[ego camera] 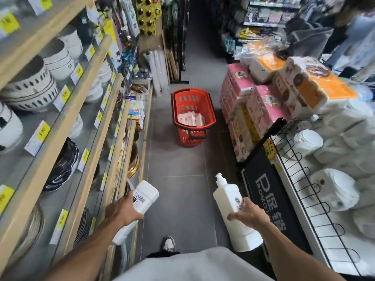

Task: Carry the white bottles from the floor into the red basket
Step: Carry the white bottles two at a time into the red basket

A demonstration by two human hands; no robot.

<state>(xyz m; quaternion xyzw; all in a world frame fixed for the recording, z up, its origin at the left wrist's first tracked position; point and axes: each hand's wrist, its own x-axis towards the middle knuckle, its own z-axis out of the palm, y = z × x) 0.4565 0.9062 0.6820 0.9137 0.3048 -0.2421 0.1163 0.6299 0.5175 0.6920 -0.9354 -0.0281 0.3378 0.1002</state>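
– White bottle at 7 o'clock: state the grip.
– Left hand is wrapped round its middle, fingers curled over the body. The bottle is tilted: flat base toward 1 o'clock, narrow end toward the person. It is off the floor, just beside the wooden shelving of bowls at 9 o'clock.
– Red basket?
– Red basket stands on the floor just above centre, toward 12 o'clock, well apart from both hands. White items lie inside, too blurred to identify.
– Second white bottle?
– At 5 o'clock. Right hand clamps its middle, thumb and fingers curled round it. Pump head points toward 11 o'clock, base toward the person. It is also clear of the floor.
– Right side?
– Black sign panel is just beside the right hand at 4 o'clock. Stacked tissue packs are at 2 o'clock, near the basket.
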